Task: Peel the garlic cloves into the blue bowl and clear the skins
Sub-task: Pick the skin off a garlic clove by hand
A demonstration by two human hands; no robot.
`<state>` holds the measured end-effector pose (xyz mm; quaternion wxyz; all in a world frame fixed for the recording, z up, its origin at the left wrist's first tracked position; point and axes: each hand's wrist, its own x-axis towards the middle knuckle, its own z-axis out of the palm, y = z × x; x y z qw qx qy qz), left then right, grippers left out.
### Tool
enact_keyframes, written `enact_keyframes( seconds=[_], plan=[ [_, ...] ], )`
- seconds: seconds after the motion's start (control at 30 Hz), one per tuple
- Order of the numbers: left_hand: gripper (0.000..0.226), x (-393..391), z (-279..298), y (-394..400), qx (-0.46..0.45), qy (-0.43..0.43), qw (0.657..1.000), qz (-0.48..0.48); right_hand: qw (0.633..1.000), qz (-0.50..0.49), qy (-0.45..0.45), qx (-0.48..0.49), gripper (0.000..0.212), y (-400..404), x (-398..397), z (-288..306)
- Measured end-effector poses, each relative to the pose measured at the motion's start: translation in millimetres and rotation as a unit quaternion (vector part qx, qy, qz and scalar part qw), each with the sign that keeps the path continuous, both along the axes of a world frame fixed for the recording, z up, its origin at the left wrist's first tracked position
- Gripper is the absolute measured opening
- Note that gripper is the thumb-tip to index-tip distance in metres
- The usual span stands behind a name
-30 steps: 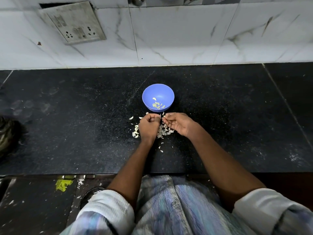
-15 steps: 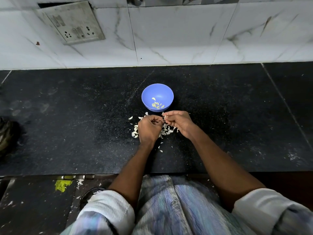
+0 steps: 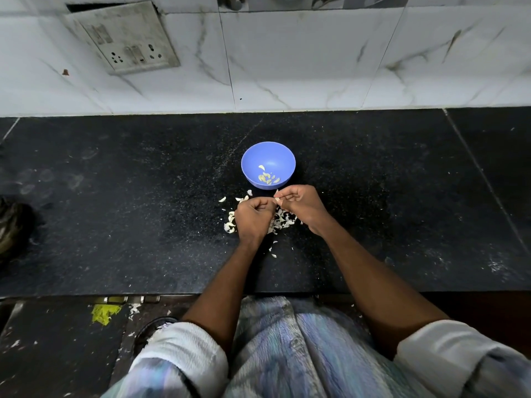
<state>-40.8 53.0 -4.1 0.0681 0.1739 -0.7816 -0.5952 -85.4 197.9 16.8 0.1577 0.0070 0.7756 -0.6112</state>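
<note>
we log two bare forearms in the head view, each ending in a bare hand: left hand [image 3: 254, 215], right hand [image 3: 301, 203]. no rings, watch or bands show on either. sleeves are white and rolled up thick above the elbow, left sleeve [image 3: 184, 349] and right sleeve [image 3: 448, 349]. below the rolls the cloth turns to pale blue-violet stripes. the garment front [image 3: 296, 349] is the same faded striped fabric, wrinkled, with vertical folds.
</note>
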Motion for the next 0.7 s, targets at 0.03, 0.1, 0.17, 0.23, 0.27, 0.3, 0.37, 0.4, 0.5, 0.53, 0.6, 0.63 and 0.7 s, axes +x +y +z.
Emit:
enact_keyframes(
  seconds=[0.03, 0.1, 0.17, 0.23, 0.27, 0.3, 0.37, 0.4, 0.5, 0.53, 0.6, 0.63, 0.7],
  plan=[
    [0.011, -0.1, -0.3, -0.1, 0.012, -0.002, 1.0, 0.003, 1.0, 0.003, 0.009, 0.002, 0.016, -0.5, -0.1, -1.2],
    [0.011, 0.5, 0.4, 0.4, 0.022, -0.004, 1.0, 0.004, 1.0, 0.001, 0.012, -0.005, 0.015, -1.3, -0.2, -2.5],
    [0.012, 0.4, 1.2, 0.5, 0.022, -0.003, 1.0, 0.003, 1.0, -0.001, 0.007, -0.013, 0.015, -2.6, -0.2, -2.5],
    [0.013, -0.1, -0.3, 0.3, 0.019, -0.007, 1.0, 0.006, 1.0, -0.002, -0.007, -0.021, 0.015, -3.6, -0.3, -2.8],
    [0.015, 0.0, -1.3, 0.2, 0.014, -0.007, 1.0, 0.006, 0.999, -0.004, -0.019, -0.028, 0.016, -3.8, -0.2, -2.7],
    [0.017, 0.3, -1.6, 0.5, 0.007, -0.004, 1.0, 0.006, 0.999, -0.005, -0.032, -0.039, 0.017, -3.9, -0.1, -2.8],
    [0.019, 1.0, -0.7, 0.4, -0.014, 0.003, 1.0, 0.004, 0.996, -0.01, -0.054, -0.066, 0.017, -4.4, 0.3, -3.0],
    [0.019, 1.1, 0.4, 0.3, -0.024, 0.007, 1.0, 0.004, 0.995, -0.016, -0.061, -0.077, 0.016, -5.1, 0.6, -3.1],
    [0.016, 0.9, 2.4, 0.3, -0.049, 0.017, 0.999, -0.001, 0.992, -0.035, -0.08, -0.093, 0.014, -7.2, 0.6, -3.0],
    [0.015, 0.6, 1.4, 0.1, -0.051, 0.018, 0.999, -0.002, 0.99, -0.038, -0.091, -0.101, 0.013, -7.4, 0.2, -2.9],
    [0.011, 0.2, -0.5, -0.7, -0.038, 0.007, 0.999, 0.003, 0.986, -0.039, -0.112, -0.119, 0.016, -7.0, -0.7, -2.2],
    [0.01, 0.5, 0.0, -1.3, -0.033, 0.002, 0.999, 0.01, 0.984, -0.04, -0.119, -0.127, 0.018, -6.2, -1.4, -2.6],
    [0.012, 0.8, 0.1, -2.7, -0.043, 0.0, 0.999, 0.03, 0.982, -0.047, -0.126, -0.136, 0.021, -4.2, -2.4, -2.7]
  ],
)
